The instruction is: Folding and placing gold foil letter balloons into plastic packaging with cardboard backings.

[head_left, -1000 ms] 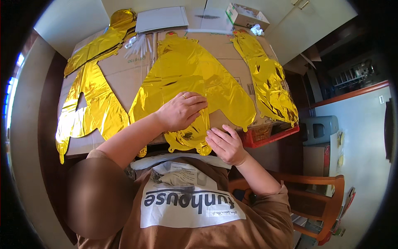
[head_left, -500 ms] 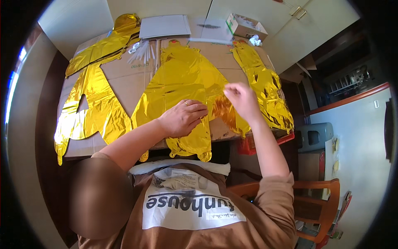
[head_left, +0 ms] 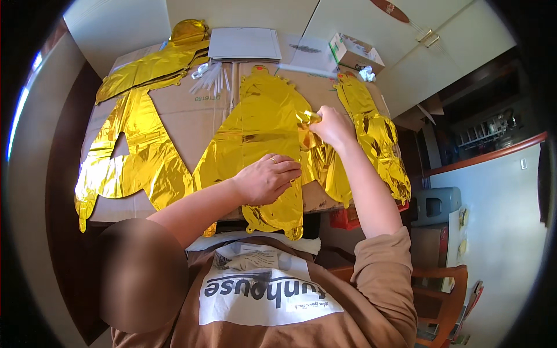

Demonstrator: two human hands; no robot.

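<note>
- Our left hand (head_left: 270, 180) lies on the middle gold foil balloon (head_left: 261, 119), fingers bent and close together; we cannot tell whether they pinch the foil or only press it.
- Our right hand (head_left: 335, 129) holds a gathered fold of that balloon's right side, fingers closed on it.
- The balloon lies flat mid-tabletop (head_left: 180, 113), its near end reaching past the front edge.
- To do this well, we should press with a flat left palm, draw the fold gently and evenly, and avoid sharp creases, since thin foil could tear.
- Flat gold balloons lie on both sides, left (head_left: 139, 145) and right (head_left: 378, 142).
- At the back right, an open carton (head_left: 355, 60) holds something pale we cannot make out.
- Beneath the front edge, a red basket (head_left: 342, 219) shows partly; its contents are hidden from us.
</note>
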